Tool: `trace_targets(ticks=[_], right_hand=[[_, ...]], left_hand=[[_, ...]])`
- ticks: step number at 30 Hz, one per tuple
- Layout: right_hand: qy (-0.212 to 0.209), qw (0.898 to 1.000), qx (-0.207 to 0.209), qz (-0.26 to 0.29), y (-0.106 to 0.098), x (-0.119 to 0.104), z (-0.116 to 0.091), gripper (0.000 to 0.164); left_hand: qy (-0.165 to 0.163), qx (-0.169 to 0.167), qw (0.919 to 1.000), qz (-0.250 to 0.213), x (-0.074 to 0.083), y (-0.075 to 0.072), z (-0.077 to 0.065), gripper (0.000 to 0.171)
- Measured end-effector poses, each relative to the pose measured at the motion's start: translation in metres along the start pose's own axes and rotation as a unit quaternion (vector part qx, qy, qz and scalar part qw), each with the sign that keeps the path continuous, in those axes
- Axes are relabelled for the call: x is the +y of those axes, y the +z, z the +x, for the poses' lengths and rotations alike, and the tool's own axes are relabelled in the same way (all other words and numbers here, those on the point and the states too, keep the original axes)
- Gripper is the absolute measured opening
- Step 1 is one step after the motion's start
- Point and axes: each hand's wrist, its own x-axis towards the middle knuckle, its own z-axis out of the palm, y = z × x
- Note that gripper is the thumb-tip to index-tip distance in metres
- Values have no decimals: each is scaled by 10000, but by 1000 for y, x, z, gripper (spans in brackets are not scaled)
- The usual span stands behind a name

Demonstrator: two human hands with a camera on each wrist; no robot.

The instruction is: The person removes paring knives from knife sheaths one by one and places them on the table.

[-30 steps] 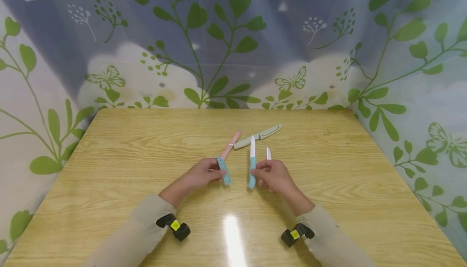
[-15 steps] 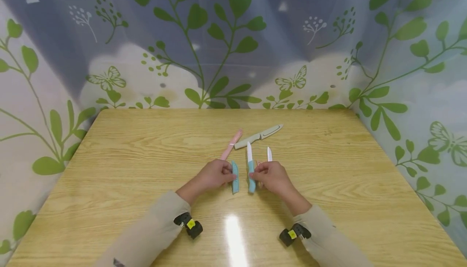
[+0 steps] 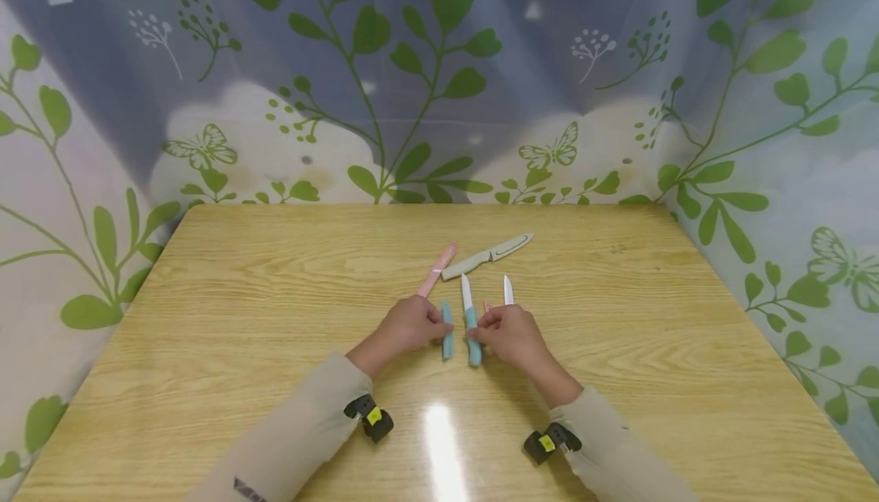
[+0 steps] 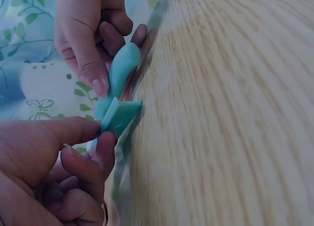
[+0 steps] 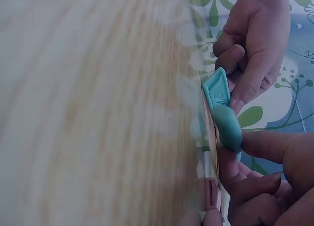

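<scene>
In the head view my left hand (image 3: 412,323) pinches a light-blue blade sheath (image 3: 447,332) between thumb and forefinger. My right hand (image 3: 511,332) pinches the light-blue handle of a small paring knife (image 3: 470,317), its white blade pointing away from me. Knife and sheath stand side by side with a narrow gap. The left wrist view shows the sheath's end (image 4: 123,113) close to the rounded knife handle (image 4: 125,64). Beyond the right fingers a second white blade (image 3: 508,290) sticks out, its lower part hidden by that hand. A bit of pink (image 3: 488,307) shows beside it.
Just past the hands, a pink knife (image 3: 436,269) lies slanted on the wooden table (image 3: 275,273), its near end behind the left hand. A beige sheathed knife (image 3: 489,255) lies beside its far end. A leaf-patterned curtain (image 3: 412,143) borders the table's back and sides.
My left hand has moved right with the sheath, turning it more upright and narrowing the gap to the knife. The knife in my right hand has drawn slightly nearer and tipped left.
</scene>
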Motion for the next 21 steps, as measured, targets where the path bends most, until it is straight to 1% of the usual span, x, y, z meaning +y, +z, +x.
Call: trace_targets(ticks=[3,10,13,14,15,18,20,21], right_hand=[[-17,10000,32,-83,0,0,0,14],[-51,9999,12,-114,0,-2,-1,15],[-56,9999,10,-140,-1,-3,-2,15],[-72,9998,18,-168,-1,-3,-2,16],[-74,9998,20,-196,-1,-3,-2,16],[-110,9995,16,-295,0,-3,-1,17],[-170,9991,22,-387,0,-3,-1,17],[-177,9990,21,-416,0,-3,0,18]], left_hand=[[-66,-22,10000,24,0,1,1,33],[-204,-67,9997,92,2,1,4,33],[-244,-93,9996,48,2,1,4,28],[-252,-104,9996,24,2,1,4,21],[-266,-115,9996,5,2,1,4,18],[-358,-214,9991,0,3,1,3,16],[-421,-272,9987,2,3,1,2,16],[-429,-289,9987,21,4,1,1,22]])
